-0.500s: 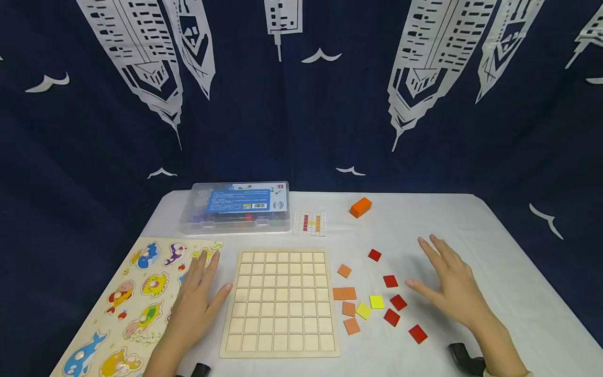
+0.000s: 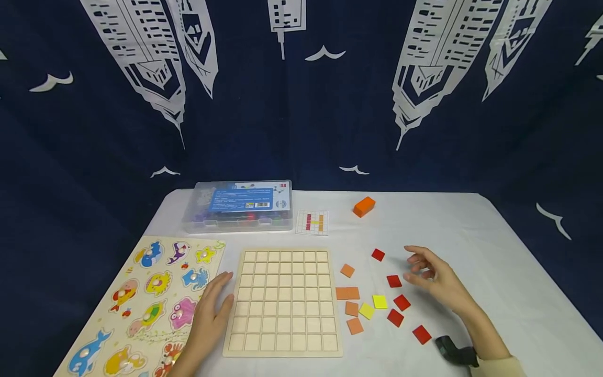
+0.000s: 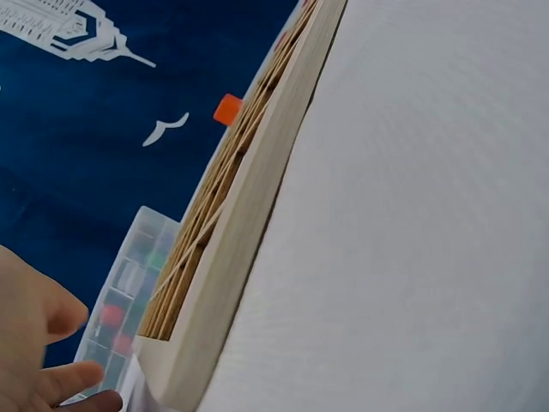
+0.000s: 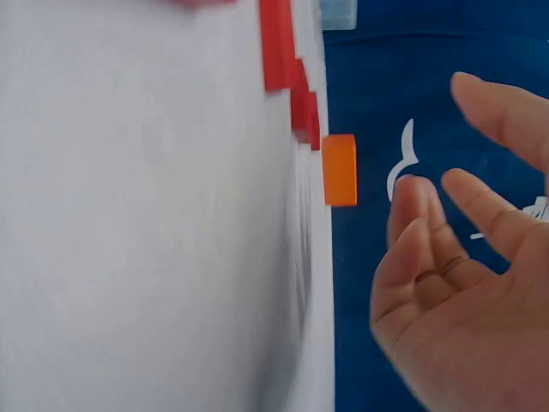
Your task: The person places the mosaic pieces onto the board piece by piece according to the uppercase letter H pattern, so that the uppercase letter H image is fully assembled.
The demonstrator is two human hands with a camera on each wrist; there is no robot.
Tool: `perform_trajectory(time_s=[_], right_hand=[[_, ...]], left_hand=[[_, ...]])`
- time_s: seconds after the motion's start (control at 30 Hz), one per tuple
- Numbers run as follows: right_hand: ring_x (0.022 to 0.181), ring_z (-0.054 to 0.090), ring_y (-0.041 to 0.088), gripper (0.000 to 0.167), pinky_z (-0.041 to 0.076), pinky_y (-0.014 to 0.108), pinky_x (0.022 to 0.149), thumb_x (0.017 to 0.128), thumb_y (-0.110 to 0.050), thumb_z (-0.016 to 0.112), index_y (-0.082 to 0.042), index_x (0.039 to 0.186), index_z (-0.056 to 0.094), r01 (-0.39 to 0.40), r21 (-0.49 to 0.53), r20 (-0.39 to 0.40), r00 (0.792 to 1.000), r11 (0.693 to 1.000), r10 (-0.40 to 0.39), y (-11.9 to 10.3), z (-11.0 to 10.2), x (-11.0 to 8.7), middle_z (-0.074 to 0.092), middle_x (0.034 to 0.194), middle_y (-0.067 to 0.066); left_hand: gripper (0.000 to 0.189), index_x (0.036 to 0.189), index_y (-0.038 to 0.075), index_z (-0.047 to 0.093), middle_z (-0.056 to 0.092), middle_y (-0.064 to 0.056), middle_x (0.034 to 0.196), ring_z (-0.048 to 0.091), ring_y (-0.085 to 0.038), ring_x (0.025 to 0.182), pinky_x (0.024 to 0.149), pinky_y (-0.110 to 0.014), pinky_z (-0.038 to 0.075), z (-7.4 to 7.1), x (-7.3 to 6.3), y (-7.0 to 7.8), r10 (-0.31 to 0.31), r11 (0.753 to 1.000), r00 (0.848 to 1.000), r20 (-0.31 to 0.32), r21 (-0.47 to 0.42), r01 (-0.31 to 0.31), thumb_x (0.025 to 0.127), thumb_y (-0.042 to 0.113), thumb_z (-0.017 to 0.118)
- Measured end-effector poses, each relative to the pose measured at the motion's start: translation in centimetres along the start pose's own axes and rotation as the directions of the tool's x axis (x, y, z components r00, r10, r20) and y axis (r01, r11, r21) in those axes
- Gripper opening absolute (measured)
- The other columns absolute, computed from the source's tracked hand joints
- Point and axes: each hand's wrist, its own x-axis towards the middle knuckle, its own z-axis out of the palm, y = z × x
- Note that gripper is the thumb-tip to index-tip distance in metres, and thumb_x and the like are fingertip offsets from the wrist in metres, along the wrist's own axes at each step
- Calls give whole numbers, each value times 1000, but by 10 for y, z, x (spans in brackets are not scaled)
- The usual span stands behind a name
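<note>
A pale wooden grid board (image 2: 285, 302) with square recesses lies flat at the middle of the table. Beside its left edge is my left hand (image 2: 207, 319), fingers together and relaxed, holding nothing; whether it touches the board I cannot tell. My right hand (image 2: 440, 283) hovers right of the scattered tiles, its fingers loosely bent and nothing between them, as the right wrist view also shows. Closest to it is a red square tile (image 2: 394, 281), one of several. Between these and the board lie two yellow tiles (image 2: 380, 302) and several orange tiles (image 2: 352, 308).
A puzzle board (image 2: 155, 303) with sea-animal pieces lies at the left. Toward the back stand a clear plastic case (image 2: 237, 207), a small pattern card (image 2: 312, 223) and an orange block (image 2: 364, 207). A black device (image 2: 454, 352) is at the right wrist.
My left hand has drawn back and right, off the puzzle board's pieces toward the grid board's edge. My right hand's spread fingers have bent inward. The head view has shifted slightly.
</note>
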Motion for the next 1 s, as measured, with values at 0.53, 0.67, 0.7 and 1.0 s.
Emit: perform_trajectory(time_s=[0.53, 0.67, 0.7, 1.0], right_hand=[[79, 52, 8, 46, 41, 20, 62, 83, -8, 74, -5, 126, 58, -17, 69, 80, 997, 998, 11, 27, 17, -4, 60, 95, 6], [80, 51, 7, 46, 41, 19, 62, 83, -10, 74, -5, 126, 59, -16, 58, 95, 995, 998, 11, 28, 17, -4, 60, 94, 4], [80, 51, 7, 45, 40, 19, 62, 83, -10, 75, -5, 126, 59, -19, 54, 98, 995, 998, 14, 28, 17, -4, 60, 94, 4], [82, 50, 8, 43, 40, 19, 63, 83, -9, 73, -6, 125, 61, -44, 13, 118, 992, 999, 42, 28, 19, -4, 60, 95, 2]], left_hand=[[40, 130, -3, 57, 54, -20, 139, 37, -42, 139, 113, -65, 26, 10, 1, -10, 11, 995, 997, 74, 101, -18, 90, -7, 54], [41, 129, -5, 58, 54, -20, 138, 37, -43, 139, 113, -65, 26, 12, 1, -10, 18, 993, 997, 72, 111, -26, 88, -8, 54], [41, 128, -5, 58, 54, -20, 138, 37, -42, 139, 113, -65, 26, 12, 1, -10, 15, 993, 997, 72, 115, -23, 88, -9, 54], [41, 129, -10, 56, 53, -21, 140, 36, -42, 140, 114, -61, 28, 13, 1, -7, -10, 990, 997, 75, 140, -1, 88, -8, 53]])
